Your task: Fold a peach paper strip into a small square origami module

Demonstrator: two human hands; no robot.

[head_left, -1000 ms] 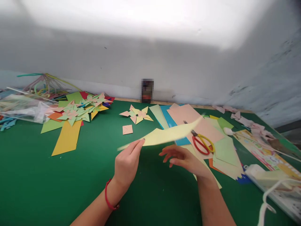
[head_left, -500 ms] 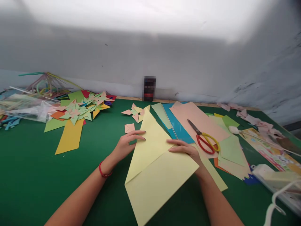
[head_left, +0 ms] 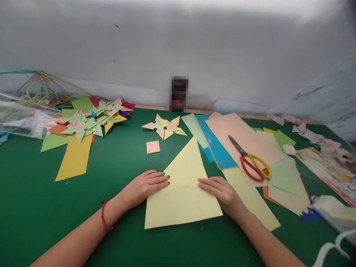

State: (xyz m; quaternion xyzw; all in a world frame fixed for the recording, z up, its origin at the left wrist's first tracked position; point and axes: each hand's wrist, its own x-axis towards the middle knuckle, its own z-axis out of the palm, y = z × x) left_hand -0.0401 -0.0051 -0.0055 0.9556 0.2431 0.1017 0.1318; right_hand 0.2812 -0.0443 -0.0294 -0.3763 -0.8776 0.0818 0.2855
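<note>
A pale yellow sheet of paper (head_left: pixel 183 205) lies on the green table in front of me, its upper part folded into a tall point facing the wall. A crease line runs across its middle. On the paper's left edge rest the outstretched fingers of my left hand (head_left: pixel 147 186), a red string bracelet on that wrist. My right hand (head_left: pixel 221 191) lies opposite, its fingers straight and flat on the right edge. Both thumbs are hidden. Beyond the paper are a small folded pink square (head_left: pixel 153 147) and a pink, green and yellow folded-paper star shape (head_left: pixel 167 127).
Scissors (head_left: pixel 250 159) with red and yellow handles lie on coloured sheets (head_left: pixel 239 129) at the right. Folded stars and paper (head_left: pixel 83 124) are heaped at the left, beside a clear plastic bag (head_left: pixel 27 118). A white cord (head_left: pixel 325 254) curves at the lower right.
The yellow paper has turned and come down flat on the table, its crease now nearly level. My hands have moved with it, and the view has shifted slightly.
</note>
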